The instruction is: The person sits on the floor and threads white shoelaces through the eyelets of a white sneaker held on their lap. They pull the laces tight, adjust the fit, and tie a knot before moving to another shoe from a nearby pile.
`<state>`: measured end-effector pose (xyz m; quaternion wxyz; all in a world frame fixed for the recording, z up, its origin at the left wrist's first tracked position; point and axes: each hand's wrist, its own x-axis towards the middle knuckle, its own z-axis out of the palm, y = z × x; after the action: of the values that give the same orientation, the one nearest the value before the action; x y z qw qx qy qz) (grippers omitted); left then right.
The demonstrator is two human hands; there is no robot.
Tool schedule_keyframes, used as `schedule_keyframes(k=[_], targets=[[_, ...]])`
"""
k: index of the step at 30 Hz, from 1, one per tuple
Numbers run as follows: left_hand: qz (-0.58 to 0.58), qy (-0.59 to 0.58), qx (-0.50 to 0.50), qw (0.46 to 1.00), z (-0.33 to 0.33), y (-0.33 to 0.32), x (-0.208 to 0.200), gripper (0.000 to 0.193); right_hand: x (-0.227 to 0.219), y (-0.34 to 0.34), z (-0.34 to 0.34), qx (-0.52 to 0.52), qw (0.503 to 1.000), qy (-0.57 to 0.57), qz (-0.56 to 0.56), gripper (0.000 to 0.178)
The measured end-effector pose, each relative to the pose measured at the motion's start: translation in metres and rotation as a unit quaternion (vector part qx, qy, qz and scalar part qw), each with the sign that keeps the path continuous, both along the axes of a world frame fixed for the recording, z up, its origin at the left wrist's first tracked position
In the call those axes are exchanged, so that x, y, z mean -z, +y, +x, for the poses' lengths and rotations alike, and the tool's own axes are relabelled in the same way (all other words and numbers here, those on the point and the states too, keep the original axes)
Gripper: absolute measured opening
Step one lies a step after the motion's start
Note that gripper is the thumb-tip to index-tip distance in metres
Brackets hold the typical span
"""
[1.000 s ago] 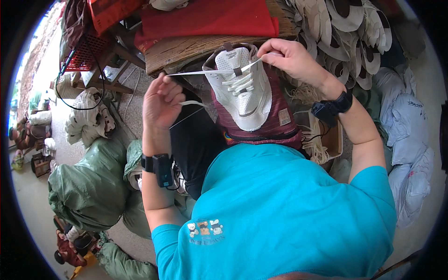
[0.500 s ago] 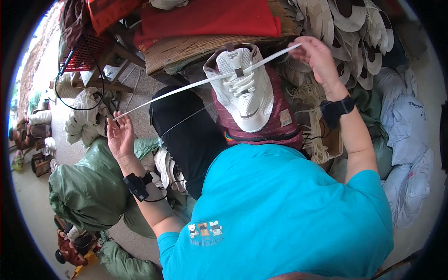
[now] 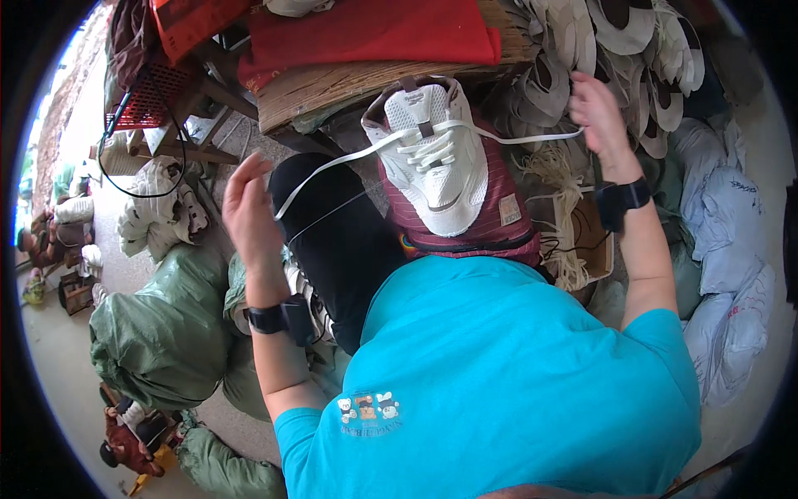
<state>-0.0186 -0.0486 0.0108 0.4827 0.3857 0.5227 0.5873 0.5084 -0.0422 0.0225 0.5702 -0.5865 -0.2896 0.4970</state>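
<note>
A white sneaker [image 3: 445,179] with brown trim rests upright, toe toward me, on a maroon striped cloth pad [image 3: 503,179] over my lap. Its white shoelace [image 3: 353,155] spreads slack to both sides from the top of the tongue. My left hand [image 3: 252,212] is raised left of the shoe, fingers loosely bent and apart. One lace end hangs beside that palm, seemingly free of the fingertips. To the right of the shoe, my right hand [image 3: 600,121] is slightly blurred, with the other lace end at its closed lower fingers.
Ahead stands a wooden bench [image 3: 332,91] with red cloth [image 3: 374,33] on it. Shoe uppers [image 3: 619,41] hang at the far right. A box [image 3: 597,241] with pale laces is by my right side. Green sacks [image 3: 162,320] lie left, white sacks [image 3: 727,249] right.
The shoelace was stretched taut between both hands and now sags in curves. My left hand has come inward to the right; my right hand has shifted right and slightly down.
</note>
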Motion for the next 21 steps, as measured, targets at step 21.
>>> schedule_keyframes(k=[21], targets=[[-0.056,0.092,0.248,0.963,0.122,-0.012,0.0,0.026,-0.055,0.017,-0.152,-0.432,0.611,-0.657,0.095,0.021]])
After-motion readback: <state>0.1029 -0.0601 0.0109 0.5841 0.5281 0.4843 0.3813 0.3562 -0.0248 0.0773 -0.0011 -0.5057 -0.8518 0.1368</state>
